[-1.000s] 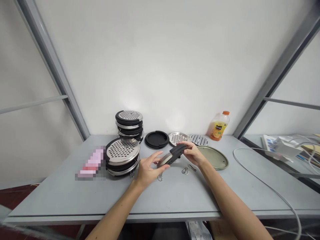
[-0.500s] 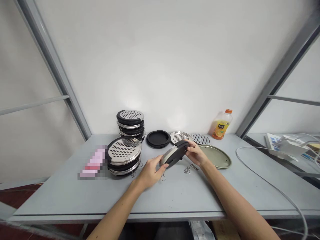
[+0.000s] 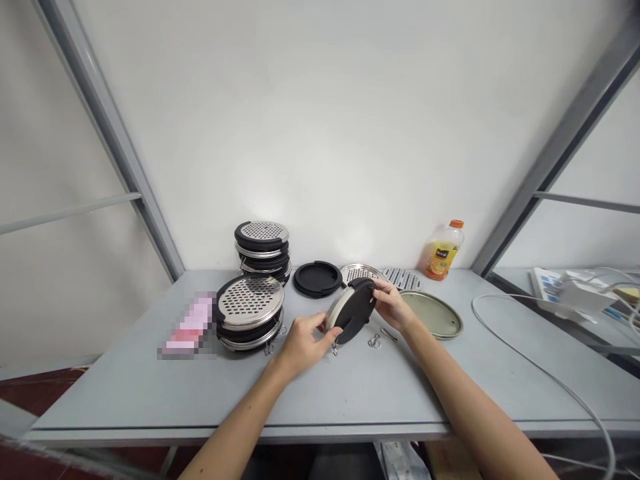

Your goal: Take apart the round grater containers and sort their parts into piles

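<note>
Between my two hands a round black disc with a pale metal rim [image 3: 356,315] is held tilted above the table, its black face turned toward me. My left hand [image 3: 306,343] grips its lower left edge, thumb on the black face. At the upper right edge, my right hand [image 3: 391,303] pinches it. A small wire clip [image 3: 335,349] hangs at the disc's lower edge. Below my right hand lie a bent wire clip [image 3: 375,341] and a thin metal pin [image 3: 389,334]. A shallow olive-coloured round lid [image 3: 433,315] lies flat just right of that hand.
Stacked perforated discs with black rims stand at the left, a front stack [image 3: 250,303] and a back stack [image 3: 263,240]. Behind my hands lie a black round tray [image 3: 318,278] and perforated metal plates [image 3: 403,278]. A juice bottle [image 3: 444,252] stands by the wall; a white cable [image 3: 530,363] crosses the right side.
The disc has been turned so that more of its black face shows. Its hanging clip has swung slightly right. Both hands keep their grip in nearly the same place.
</note>
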A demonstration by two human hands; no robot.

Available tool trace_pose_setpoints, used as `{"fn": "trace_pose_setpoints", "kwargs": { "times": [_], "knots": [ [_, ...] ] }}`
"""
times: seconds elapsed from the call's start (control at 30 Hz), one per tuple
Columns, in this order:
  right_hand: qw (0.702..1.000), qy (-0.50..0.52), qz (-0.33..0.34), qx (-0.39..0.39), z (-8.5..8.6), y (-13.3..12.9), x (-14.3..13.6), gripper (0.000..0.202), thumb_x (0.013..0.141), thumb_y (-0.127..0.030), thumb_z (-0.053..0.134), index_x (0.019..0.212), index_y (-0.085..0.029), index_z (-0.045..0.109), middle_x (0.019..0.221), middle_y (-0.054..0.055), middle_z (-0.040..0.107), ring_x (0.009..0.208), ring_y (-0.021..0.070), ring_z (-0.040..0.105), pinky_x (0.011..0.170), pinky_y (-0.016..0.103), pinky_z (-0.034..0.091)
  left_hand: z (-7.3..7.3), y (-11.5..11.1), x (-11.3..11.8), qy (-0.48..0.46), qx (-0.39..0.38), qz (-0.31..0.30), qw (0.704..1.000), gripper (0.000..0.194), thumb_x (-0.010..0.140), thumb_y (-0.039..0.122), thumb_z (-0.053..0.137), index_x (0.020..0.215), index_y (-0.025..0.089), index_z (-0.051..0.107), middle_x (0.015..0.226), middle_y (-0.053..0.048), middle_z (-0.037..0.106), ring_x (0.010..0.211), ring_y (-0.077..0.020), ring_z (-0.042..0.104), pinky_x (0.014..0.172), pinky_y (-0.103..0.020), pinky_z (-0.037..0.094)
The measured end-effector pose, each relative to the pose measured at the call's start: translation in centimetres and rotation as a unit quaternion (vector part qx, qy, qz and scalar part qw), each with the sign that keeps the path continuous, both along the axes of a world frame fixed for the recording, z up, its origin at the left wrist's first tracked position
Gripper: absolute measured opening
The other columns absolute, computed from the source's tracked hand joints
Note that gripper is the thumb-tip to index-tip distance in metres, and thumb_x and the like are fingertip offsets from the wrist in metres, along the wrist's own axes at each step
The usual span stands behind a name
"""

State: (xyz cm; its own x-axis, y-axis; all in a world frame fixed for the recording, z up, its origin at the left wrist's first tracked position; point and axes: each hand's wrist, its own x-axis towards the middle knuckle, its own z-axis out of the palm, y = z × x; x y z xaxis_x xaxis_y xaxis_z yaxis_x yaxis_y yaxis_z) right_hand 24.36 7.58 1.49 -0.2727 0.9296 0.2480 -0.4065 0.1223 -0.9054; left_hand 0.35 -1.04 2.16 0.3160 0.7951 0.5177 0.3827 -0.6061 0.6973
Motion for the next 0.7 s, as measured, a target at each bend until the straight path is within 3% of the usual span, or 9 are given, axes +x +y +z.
{"fn": "trace_pose_setpoints", "kwargs": {
  "times": [0.2,0.4,0.53,0.7],
  "knots": [
    [0.999,-0.016,-0.034,0.020,0.0,0.2,0.2,0.038,0.067,-0.046,0.079,0.096,-0.023,0.071,0.089,0.003,0.073,0.080,0.0198,0.066,0.077,0.032,0.050,-0.6,-0.2,0.0,0.004,0.070,0.013,0.997,0.025,0.086,0.035,0.060,0.075,0.013,0.066,0.062,0.000,0.060,0.058,-0.0112,0.053,0.060,-0.023,0.045],
    [0.990,0.053,-0.131,-0.017,0.0,1.0,1.2,0.029,0.073,-0.050,0.072,0.088,-0.026,0.069,0.091,0.000,0.074,0.086,0.0215,0.067,0.079,0.034,0.053,-0.6,-0.3,-0.4,-0.032,0.250,0.130,0.959,0.020,0.087,0.024,0.058,0.102,0.014,0.066,0.073,-0.004,0.069,0.062,-0.0147,0.063,0.062,-0.025,0.052],
    [0.989,0.041,-0.142,-0.001,0.3,0.8,1.3,0.028,0.076,-0.048,0.068,0.093,-0.025,0.067,0.098,0.002,0.074,0.097,0.0253,0.066,0.085,0.039,0.052,-0.6,0.0,-0.7,-0.039,0.299,0.161,0.940,0.040,0.088,0.015,0.056,0.128,0.018,0.053,0.103,-0.009,0.071,0.087,-0.0180,0.068,0.079,-0.029,0.055],
    [0.995,0.032,-0.096,0.024,0.6,-0.1,0.2,0.032,0.069,-0.033,0.076,0.099,-0.025,0.067,0.104,0.002,0.072,0.097,0.0221,0.065,0.087,0.035,0.050,-0.3,0.3,-1.1,-0.030,0.350,0.145,0.925,0.052,0.089,0.007,0.053,0.139,0.020,0.043,0.125,-0.012,0.063,0.120,-0.0239,0.057,0.097,-0.042,0.051]
  ]
}}
